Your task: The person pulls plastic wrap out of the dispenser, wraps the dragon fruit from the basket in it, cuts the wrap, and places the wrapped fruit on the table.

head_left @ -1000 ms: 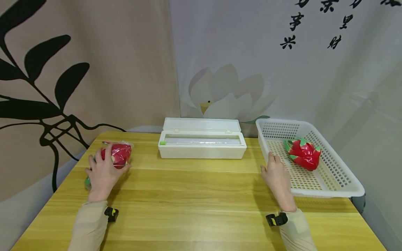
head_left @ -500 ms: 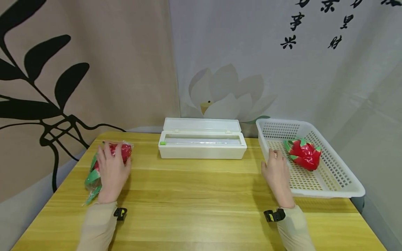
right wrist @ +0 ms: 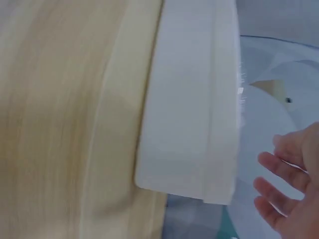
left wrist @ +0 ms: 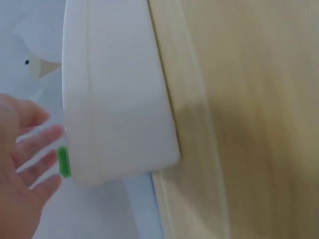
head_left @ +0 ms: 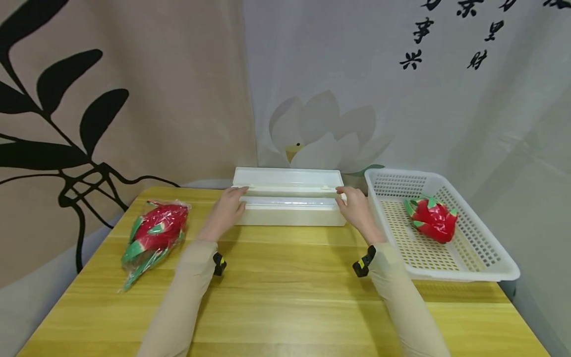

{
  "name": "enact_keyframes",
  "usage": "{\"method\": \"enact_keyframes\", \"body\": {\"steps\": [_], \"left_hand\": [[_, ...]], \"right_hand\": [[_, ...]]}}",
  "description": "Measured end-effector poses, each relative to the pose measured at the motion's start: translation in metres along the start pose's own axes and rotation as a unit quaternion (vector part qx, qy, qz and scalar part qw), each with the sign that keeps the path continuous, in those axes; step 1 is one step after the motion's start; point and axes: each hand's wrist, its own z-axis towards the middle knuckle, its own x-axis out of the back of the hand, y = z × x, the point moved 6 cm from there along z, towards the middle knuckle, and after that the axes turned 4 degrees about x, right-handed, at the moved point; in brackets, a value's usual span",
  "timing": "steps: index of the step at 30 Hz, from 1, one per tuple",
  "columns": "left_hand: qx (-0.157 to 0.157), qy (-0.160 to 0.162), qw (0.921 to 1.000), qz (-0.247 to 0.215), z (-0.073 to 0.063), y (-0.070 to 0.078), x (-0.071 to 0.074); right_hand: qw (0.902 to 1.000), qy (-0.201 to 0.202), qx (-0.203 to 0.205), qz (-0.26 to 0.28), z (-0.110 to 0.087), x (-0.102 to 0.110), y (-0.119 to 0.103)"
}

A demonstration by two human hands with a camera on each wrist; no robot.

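Observation:
A white cling film dispenser box [head_left: 290,215] stands at the back of the table with its lid [head_left: 285,176] up. A strip of clear film [head_left: 292,201] shows along its opening. My left hand [head_left: 226,208] is at the box's left end, fingers spread and slightly bent near the top edge by a green slider [left wrist: 64,162]. At the right end, my right hand [head_left: 358,210] has its fingers parted and loosely bent. Both wrist views show the hands beside the box's top without gripping it; whether a fingertip touches it I cannot tell.
Red dragon fruit [head_left: 162,225] with green tips lies in clear plastic on the table's left. On the right, a white perforated basket [head_left: 486,238] holds another red dragon fruit [head_left: 432,220]. A printed curtain [head_left: 192,89] hangs behind the table.
My left hand has let go of the plastic-wrapped dragon fruit and moved right to the box. My right hand has left the basket's near left side and moved left to the box's other end.

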Motion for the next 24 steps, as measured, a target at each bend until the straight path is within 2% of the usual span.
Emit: {"method": "enact_keyframes", "body": {"steps": [3, 6, 15, 21, 24], "left_hand": [[-0.014, -0.021, 0.9995, 0.022, 0.009, 0.004, -0.008], [-0.020, -0.026, 0.9987, 0.040, 0.015, 0.006, -0.013], [-0.014, -0.026, 0.9984, 0.048, 0.023, 0.007, -0.015], [0.000, -0.023, 0.9991, 0.035, 0.025, 0.005, -0.014], [0.007, -0.025, 0.9993, 0.027, 0.026, 0.004, -0.014]], "right_hand": [[0.9990, -0.039, -0.021, -0.003, 0.009, -0.012, 0.005], [0.9977, -0.061, -0.026, -0.012, 0.014, -0.022, 0.007], [0.9987, -0.028, -0.033, -0.028, 0.019, -0.029, 0.006], [0.9987, -0.014, -0.045, 0.017, 0.020, -0.028, 0.016], [0.9977, -0.027, -0.043, 0.044, 0.021, -0.029, 0.020]]}}
